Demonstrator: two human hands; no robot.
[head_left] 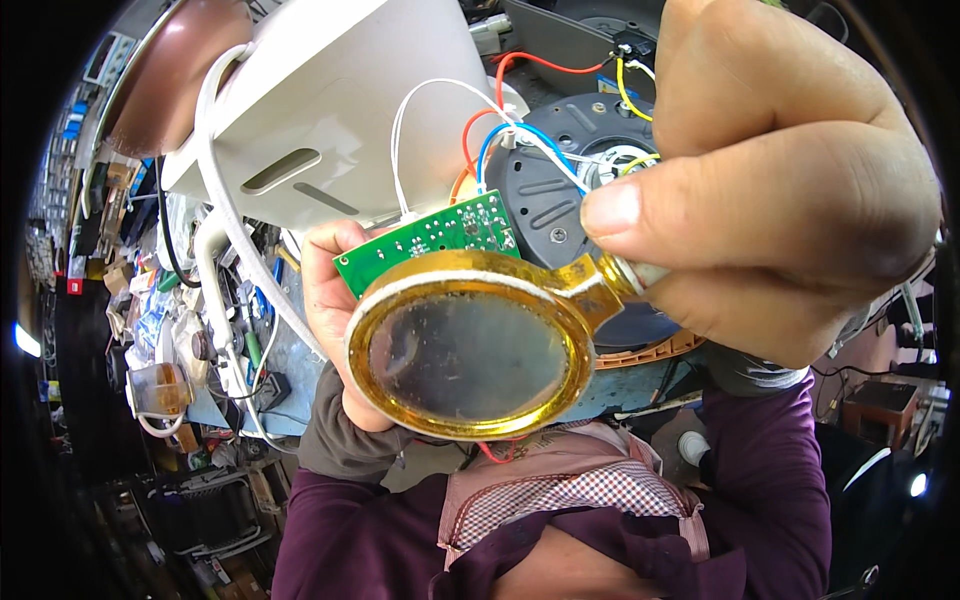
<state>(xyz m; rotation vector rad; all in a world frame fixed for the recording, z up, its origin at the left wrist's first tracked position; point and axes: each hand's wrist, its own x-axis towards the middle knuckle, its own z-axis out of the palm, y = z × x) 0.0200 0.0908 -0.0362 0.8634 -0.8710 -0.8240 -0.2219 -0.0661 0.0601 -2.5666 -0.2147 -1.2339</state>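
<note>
A magnifying glass (470,355) with a gold-coloured rim fills the middle of the head view. My right hand (770,190) is closed around its handle, thumb on top. Behind the lens my left hand (330,280) grips the left end of a green circuit board (430,240), its solder side showing. The lens hides part of that hand and the board's lower edge. White, blue and red wires (507,120) run from the board's upper edge toward a dark grey round appliance base (545,195). My right hand covers part of this base.
A white plastic housing (330,110) with two slots stands behind the board. A white cable (215,160) curves down beside it, near a brown lamp shade (180,75). Tools and loose parts crowd the left side of the blue bench (285,345). A brown stool (880,410) is at right.
</note>
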